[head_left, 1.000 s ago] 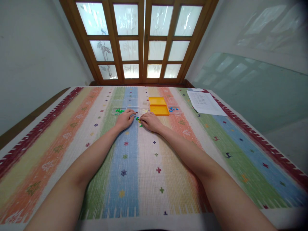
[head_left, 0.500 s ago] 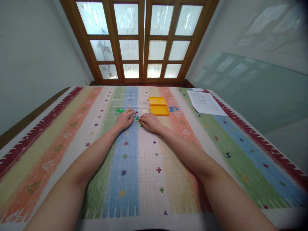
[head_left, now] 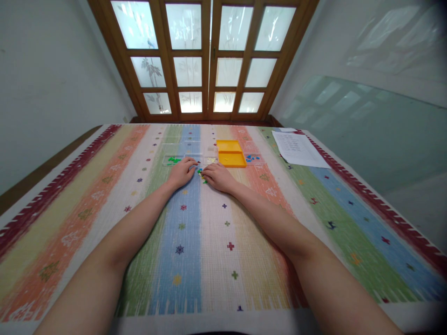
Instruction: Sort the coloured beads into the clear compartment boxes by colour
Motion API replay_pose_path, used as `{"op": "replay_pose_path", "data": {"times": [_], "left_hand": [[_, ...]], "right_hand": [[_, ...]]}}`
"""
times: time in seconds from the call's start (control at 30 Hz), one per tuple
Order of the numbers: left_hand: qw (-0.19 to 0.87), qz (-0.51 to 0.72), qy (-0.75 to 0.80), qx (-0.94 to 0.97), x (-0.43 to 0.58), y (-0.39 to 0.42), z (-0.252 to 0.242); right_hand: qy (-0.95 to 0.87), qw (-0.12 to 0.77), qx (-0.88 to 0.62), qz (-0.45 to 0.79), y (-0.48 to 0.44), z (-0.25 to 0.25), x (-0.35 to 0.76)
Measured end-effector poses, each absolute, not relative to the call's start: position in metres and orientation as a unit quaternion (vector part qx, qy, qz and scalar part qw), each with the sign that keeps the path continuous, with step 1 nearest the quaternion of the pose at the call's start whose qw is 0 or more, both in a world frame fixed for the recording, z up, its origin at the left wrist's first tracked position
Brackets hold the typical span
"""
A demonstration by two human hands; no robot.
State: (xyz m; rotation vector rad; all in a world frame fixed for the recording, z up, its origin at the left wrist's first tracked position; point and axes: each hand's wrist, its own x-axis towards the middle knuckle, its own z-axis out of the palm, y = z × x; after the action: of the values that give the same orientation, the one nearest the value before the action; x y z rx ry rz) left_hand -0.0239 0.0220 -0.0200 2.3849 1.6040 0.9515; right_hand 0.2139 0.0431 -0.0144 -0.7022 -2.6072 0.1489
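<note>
Small green, blue and yellow pieces (head_left: 200,172) lie on the tablecloth between my two hands. My left hand (head_left: 180,173) rests just left of them, palm down, its fingers stretched loosely toward a clear plastic box (head_left: 193,158). My right hand (head_left: 217,176) is at the right side of the pieces, fingers curled together; whatever they grip is hidden or too small to name. Beyond my left hand, several green pieces (head_left: 173,160) sit in a clear box. Pale yellow pieces (head_left: 211,160) are in another clear box past my right fingertips.
An open yellow case (head_left: 232,159) stands beyond my right hand. Right of it, several blue pieces (head_left: 252,158) lie in a clear box. Printed paper sheets (head_left: 298,149) rest at the far right of the striped tablecloth (head_left: 216,260). Wooden glass-paned doors (head_left: 208,60) close off the far side.
Both hands stay almost where they were. A blue piece now shows more plainly at the top of the small cluster between them.
</note>
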Motion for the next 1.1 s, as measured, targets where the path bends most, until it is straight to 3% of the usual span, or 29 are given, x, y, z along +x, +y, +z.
{"op": "replay_pose_path", "data": {"times": [0.37, 0.73, 1.1], "left_hand": [[0.064, 0.308, 0.533, 0.785, -0.023, 0.021, -0.018], [0.027, 0.291, 0.522, 0.801, -0.019, 0.017, -0.012], [0.029, 0.238, 0.478, 0.845, -0.017, 0.015, -0.010]], "right_hand": [[-0.945, 0.207, -0.252, 0.031, 0.043, -0.014, 0.214], [-0.870, 0.346, -0.343, 0.073, 0.059, -0.017, 0.225], [-0.850, 0.368, -0.368, 0.084, 0.078, -0.032, 0.231]]}}
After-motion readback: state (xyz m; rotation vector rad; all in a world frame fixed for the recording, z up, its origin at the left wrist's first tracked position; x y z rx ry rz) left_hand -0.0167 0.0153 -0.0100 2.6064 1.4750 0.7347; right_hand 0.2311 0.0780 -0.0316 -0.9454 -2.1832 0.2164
